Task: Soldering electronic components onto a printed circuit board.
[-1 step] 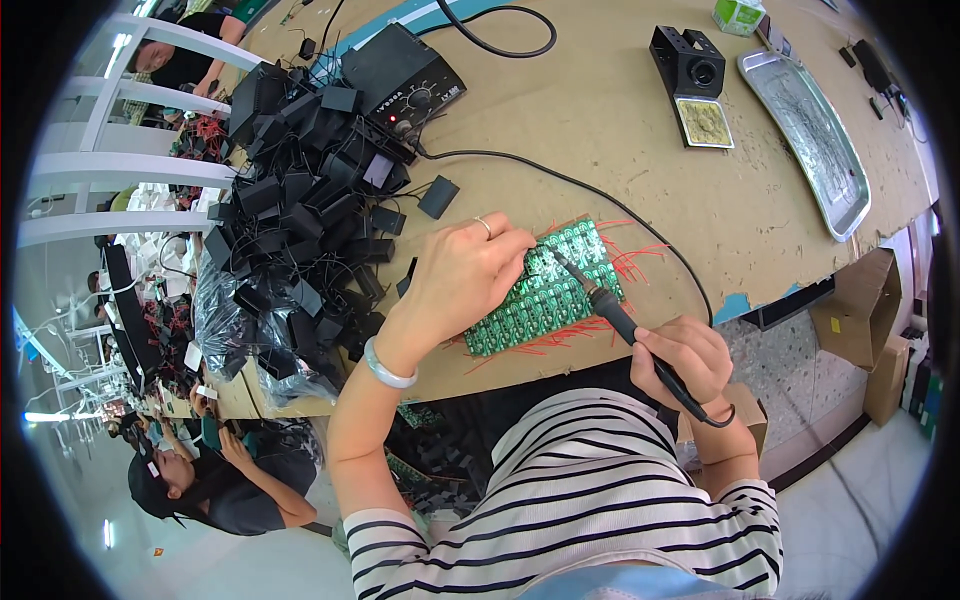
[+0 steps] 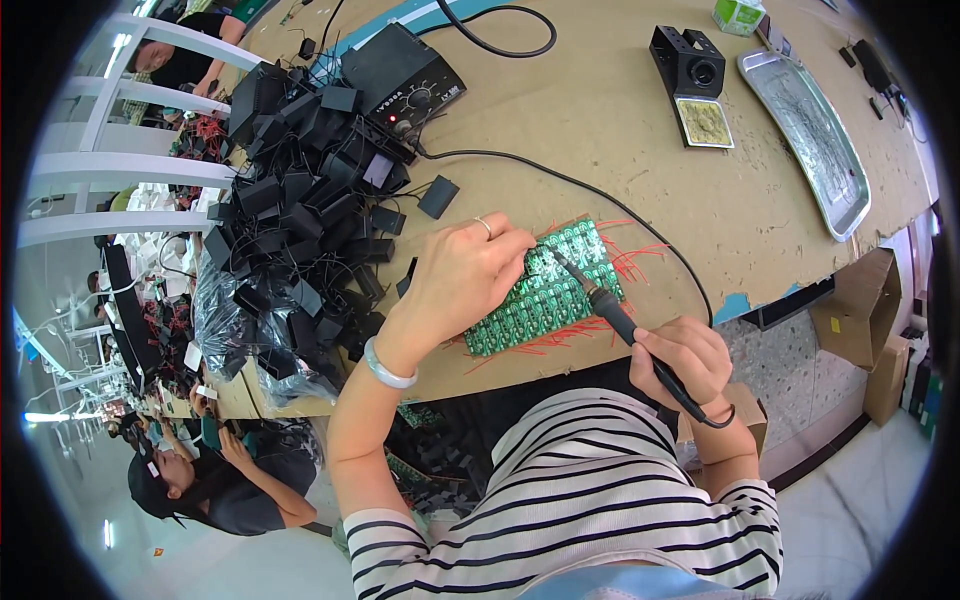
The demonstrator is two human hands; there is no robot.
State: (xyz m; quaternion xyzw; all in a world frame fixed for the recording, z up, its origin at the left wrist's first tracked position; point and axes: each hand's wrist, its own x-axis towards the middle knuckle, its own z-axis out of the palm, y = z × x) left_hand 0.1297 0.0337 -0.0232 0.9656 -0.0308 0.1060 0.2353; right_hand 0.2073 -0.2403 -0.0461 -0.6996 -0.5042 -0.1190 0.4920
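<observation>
A green circuit board panel (image 2: 545, 295) lies on the bench in front of me, with thin red wires (image 2: 628, 262) sticking out along its edges. My right hand (image 2: 685, 362) grips a soldering iron (image 2: 613, 312) by its dark handle. The iron's tip rests at or just over the panel's upper part, close to my left fingertips. My left hand (image 2: 470, 265) is pinched at the panel's upper left edge; what sits between its fingers is too small and covered to make out. Left of that hand is a heap of black plastic boxes (image 2: 300, 215) with dark leads.
A black soldering station (image 2: 405, 85) stands behind the heap, its cable running across the bench to the iron. At the far right are an iron holder (image 2: 688, 62) with a yellow sponge (image 2: 706, 122) and a metal tray (image 2: 810, 140). Co-workers sit at the left.
</observation>
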